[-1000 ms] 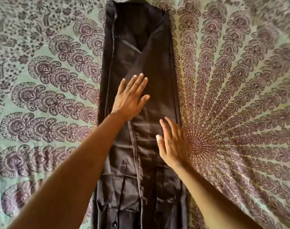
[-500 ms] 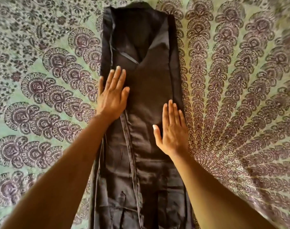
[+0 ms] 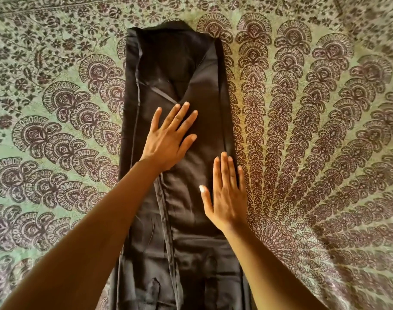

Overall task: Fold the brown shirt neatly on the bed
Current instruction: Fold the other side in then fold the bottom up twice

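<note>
Now left hand (image 3: 168, 139) splayed flat on brown shirt (image 3: 179, 70); right hand (image 3: 226, 198) flat too; both grips uncurled.

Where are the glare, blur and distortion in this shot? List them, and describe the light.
Head view: warm, soft light, brightest on the sheet beside the shirt. The shirt reads very dark, with a faint sheen. There is a blown-out highlight on the thumbnail of the right hand. The left hand is sharp. The sheet's pattern smears toward the corners, and the wide-angle lens bends it near the edges.
</note>
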`<act>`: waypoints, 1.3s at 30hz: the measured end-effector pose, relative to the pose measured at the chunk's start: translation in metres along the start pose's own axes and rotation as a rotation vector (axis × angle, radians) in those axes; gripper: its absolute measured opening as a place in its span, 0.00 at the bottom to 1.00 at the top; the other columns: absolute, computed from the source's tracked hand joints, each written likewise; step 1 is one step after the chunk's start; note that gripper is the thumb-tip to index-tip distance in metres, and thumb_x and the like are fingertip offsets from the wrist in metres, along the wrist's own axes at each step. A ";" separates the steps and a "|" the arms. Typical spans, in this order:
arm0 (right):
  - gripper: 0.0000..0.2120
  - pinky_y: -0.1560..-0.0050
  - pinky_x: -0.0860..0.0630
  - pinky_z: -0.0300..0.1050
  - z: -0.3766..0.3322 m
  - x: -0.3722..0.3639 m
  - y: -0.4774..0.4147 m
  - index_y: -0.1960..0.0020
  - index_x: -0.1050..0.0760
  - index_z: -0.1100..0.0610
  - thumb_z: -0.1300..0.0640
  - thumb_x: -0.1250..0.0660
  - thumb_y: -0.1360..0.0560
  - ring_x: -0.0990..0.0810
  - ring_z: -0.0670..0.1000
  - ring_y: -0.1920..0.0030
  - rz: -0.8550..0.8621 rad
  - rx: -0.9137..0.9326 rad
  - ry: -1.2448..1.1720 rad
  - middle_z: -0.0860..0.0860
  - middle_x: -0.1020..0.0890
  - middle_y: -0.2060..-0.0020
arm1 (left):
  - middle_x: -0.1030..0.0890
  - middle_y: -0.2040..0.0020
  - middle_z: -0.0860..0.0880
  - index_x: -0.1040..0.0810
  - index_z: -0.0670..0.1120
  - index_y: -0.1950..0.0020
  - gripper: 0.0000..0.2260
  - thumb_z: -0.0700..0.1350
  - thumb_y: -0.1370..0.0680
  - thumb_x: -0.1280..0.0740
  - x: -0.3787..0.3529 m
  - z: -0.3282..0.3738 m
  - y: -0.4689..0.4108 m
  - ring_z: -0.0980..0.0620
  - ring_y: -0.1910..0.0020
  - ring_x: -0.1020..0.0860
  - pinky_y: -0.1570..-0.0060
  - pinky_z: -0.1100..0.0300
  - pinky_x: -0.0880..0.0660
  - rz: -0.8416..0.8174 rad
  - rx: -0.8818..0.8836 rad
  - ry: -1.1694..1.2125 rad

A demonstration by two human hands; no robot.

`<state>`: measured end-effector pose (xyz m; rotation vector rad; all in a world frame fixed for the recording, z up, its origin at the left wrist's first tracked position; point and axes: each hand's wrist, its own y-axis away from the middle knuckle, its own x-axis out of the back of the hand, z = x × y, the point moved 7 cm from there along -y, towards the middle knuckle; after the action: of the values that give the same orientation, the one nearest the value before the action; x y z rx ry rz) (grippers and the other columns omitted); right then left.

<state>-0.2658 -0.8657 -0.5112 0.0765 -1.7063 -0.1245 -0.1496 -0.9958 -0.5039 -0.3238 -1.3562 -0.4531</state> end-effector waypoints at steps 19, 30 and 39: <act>0.34 0.27 0.48 0.50 0.006 -0.007 -0.042 0.26 0.46 0.65 0.44 0.48 0.25 0.47 0.56 0.25 -0.006 0.129 -0.059 0.61 0.45 0.26 | 0.54 0.22 0.53 0.54 0.52 0.23 0.24 0.56 0.18 0.56 -0.014 -0.021 -0.181 0.54 0.24 0.54 0.27 0.48 0.60 -0.242 0.029 -0.070; 0.34 0.27 0.48 0.50 0.005 -0.007 -0.039 0.26 0.46 0.65 0.44 0.49 0.24 0.45 0.56 0.26 0.011 0.141 -0.071 0.61 0.44 0.26 | 0.41 0.24 0.47 0.43 0.49 0.25 0.26 0.56 0.21 0.53 -0.019 -0.011 0.013 0.49 0.26 0.40 0.29 0.50 0.52 -0.162 -0.172 -0.111; 0.28 0.32 0.38 0.53 0.009 0.004 -0.045 0.29 0.36 0.63 0.47 0.52 0.22 0.34 0.57 0.30 0.146 0.114 -0.231 0.59 0.33 0.30 | 0.44 0.23 0.48 0.43 0.48 0.24 0.27 0.56 0.22 0.55 0.026 -0.036 0.011 0.50 0.24 0.46 0.28 0.49 0.54 0.006 0.048 0.008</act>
<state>-0.2765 -0.9108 -0.5144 0.0227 -1.9426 0.0755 -0.1096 -1.0061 -0.4844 -0.2861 -1.3557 -0.4153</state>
